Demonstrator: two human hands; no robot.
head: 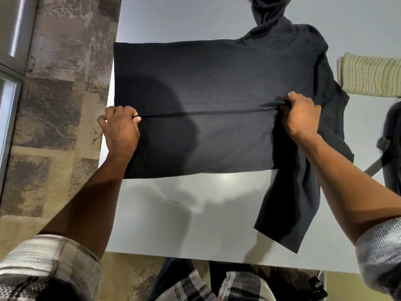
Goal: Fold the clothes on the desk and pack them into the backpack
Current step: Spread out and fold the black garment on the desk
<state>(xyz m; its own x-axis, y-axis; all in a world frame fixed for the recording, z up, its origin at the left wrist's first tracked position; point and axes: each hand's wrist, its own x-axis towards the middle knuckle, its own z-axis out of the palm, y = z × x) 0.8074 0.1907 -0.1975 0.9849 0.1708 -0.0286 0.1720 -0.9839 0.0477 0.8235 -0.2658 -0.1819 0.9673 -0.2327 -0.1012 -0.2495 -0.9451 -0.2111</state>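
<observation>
1. Dark T-shirt point(195, 83) lies spread flat on the white desk point(195, 213), hem at the desk's left edge, neck to the right; one sleeve point(288, 209) trails toward you, the other point(271, 16) is bunched at the far side.
2. Your left hand point(121, 127) pinches a raised ridge of fabric at the hem edge, fingers curled tight round it.
3. Your right hand point(301, 114) pinches the same ridge near the shoulder, fingers likewise closed on cloth. A taut crease runs between your two hands along the shirt's length.
4. Step in hand, by my judgement: the first lengthwise fold of this shirt. Folding is barely begun on it.
5. A striped cloth point(368, 74), already folded, sits just beyond the neck on the right.
6. The backpack point(390, 148) stands at the right edge, only partly in view; whether it is open cannot be told.
7. Next move calls for both pinches to travel together, keeping the crease straight, so one half lands squarely over the other. Tuck the loose sleeves in, or they will spoil the fold.
</observation>
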